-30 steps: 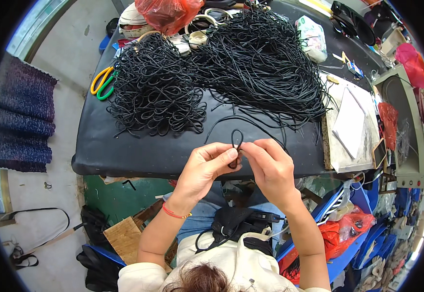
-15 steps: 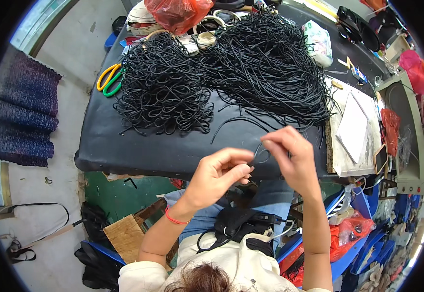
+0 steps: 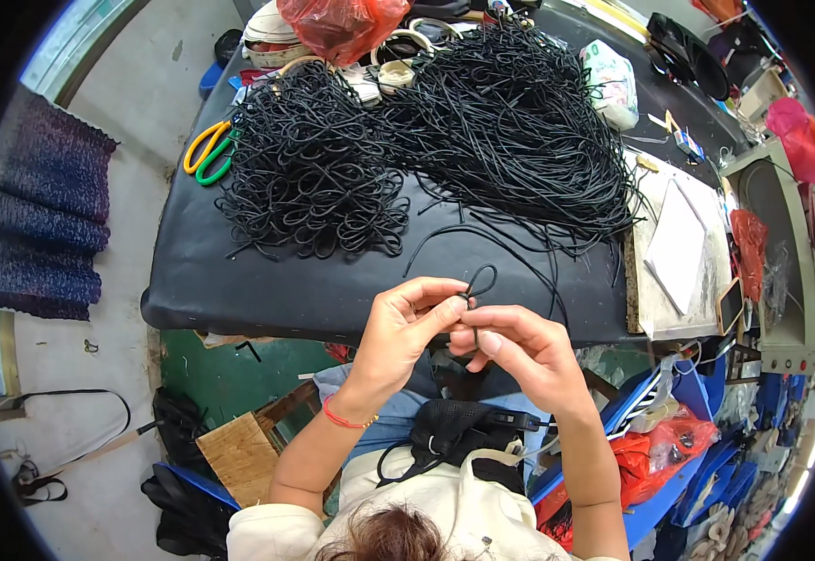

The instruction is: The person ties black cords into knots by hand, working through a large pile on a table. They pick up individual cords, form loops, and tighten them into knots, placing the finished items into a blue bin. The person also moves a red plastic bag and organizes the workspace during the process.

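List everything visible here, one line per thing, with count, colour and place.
cord loop: one, black, pinched between both hands at the table's near edge
looped cord pile: one, black, left on the table
straight cord pile: one, black, centre-right on the table
table: one, black top
scissors: one pair, yellow and green handles, left of the looped pile
plastic bag: one, red, far edge of the table
board: one, pale, right of the table
fabric: one folded stack, dark blue, on the floor at left
wristband: one, red, left wrist
left hand: one, holding the loop
right hand: one, holding the loop
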`<action>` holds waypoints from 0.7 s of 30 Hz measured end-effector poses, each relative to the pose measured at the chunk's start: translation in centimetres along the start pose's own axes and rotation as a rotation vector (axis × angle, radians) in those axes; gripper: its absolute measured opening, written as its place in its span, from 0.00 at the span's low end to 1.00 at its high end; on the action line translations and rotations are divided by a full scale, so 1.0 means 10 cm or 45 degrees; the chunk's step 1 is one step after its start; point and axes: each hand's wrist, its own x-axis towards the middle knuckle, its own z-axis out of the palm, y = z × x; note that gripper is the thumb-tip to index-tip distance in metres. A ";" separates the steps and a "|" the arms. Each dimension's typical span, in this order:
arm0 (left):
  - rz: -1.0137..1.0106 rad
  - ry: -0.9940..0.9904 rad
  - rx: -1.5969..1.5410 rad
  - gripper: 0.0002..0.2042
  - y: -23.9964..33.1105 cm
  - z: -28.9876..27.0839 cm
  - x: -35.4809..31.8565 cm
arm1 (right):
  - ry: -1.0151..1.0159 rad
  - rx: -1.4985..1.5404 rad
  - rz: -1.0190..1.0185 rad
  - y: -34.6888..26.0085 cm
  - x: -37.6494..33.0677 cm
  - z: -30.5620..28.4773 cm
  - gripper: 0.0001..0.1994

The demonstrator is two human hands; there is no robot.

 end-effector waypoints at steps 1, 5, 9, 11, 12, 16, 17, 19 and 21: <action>0.015 0.023 0.001 0.09 0.00 0.01 0.00 | 0.023 0.022 0.008 -0.01 0.00 0.01 0.09; 0.097 0.081 0.031 0.09 -0.05 0.04 -0.01 | 0.231 -0.108 -0.003 0.08 0.04 0.00 0.06; 0.240 0.174 0.058 0.08 -0.12 0.13 -0.05 | 0.483 -0.367 -0.061 0.10 0.06 0.10 0.05; 0.314 0.235 0.124 0.08 -0.16 0.15 -0.06 | 0.509 -0.436 -0.115 0.12 0.08 0.12 0.06; 0.369 0.261 0.184 0.08 -0.18 0.17 -0.06 | 0.522 -0.471 -0.141 0.13 0.08 0.14 0.06; 0.519 0.324 0.545 0.08 -0.25 0.17 -0.08 | 0.586 -0.416 -0.148 0.15 0.09 0.21 0.08; 0.480 0.302 0.486 0.09 -0.23 0.18 -0.08 | 0.601 -0.353 -0.146 0.18 0.11 0.21 0.09; 0.401 0.258 0.369 0.10 -0.17 0.19 -0.07 | 0.631 -0.334 -0.167 0.20 0.14 0.19 0.10; 0.327 0.192 0.354 0.13 -0.12 0.13 -0.08 | 0.660 -0.422 -0.214 0.17 0.17 0.11 0.11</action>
